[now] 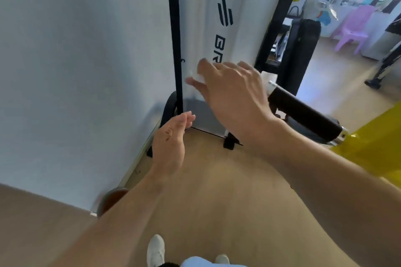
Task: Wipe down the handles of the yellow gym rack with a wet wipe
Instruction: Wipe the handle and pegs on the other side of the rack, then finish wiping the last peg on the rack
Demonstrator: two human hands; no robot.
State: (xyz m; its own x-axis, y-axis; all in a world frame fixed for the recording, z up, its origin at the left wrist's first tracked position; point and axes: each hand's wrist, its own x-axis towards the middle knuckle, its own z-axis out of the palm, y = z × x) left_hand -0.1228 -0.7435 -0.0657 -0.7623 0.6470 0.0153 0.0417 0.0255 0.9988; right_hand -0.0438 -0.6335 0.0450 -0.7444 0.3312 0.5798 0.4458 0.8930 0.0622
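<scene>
Left hand (171, 138) open, fingers loosely together, empty, touching nothing. Right hand (230, 95) — fingers pinched on a small white wet wipe (196, 77), likely limp, light, slick; best bunched in the fingertips. Black handle (303, 115) just right of it, on the yellow rack (373, 147) — stiff, fixed, not yet touched.

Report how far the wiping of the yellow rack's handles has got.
Nothing in this view shows a handle already wiped. In hand: the right hand holds something white, apparently the wet wipe, in front of the white panel, clear of the black handle. The left hand is open and empty. Left: wiping that handle and any others.
</scene>
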